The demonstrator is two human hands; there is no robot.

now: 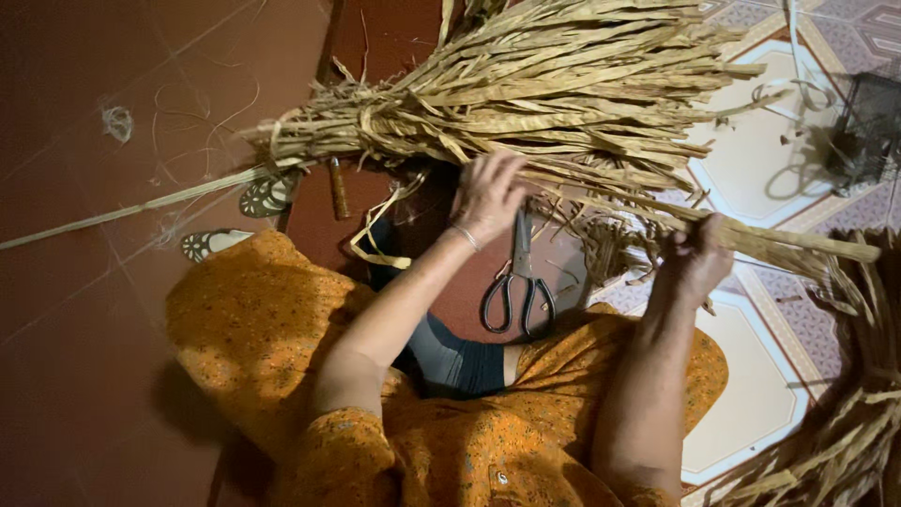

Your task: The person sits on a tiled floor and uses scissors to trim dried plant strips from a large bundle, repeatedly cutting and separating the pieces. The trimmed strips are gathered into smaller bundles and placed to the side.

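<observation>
On the tiled floor (751, 169) ahead of the knees lies a large tied bundle of dried tan leaf strips (563, 94). Left hand (488, 195) rests fingers spread on its underside strands. Right hand (696, 258) fist-closed around a long dried strip (798, 242). Black-handled steel scissors (519, 282) lie between the hands, untouched.

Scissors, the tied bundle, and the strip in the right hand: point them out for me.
Scissors (519, 282): head view, on the blades just above the pivot.
Bundle (526, 94): head view, on the dried leaves mid-bundle.
Strip (788, 242): head view, on the stretch beyond the right hand (694, 258).
</observation>
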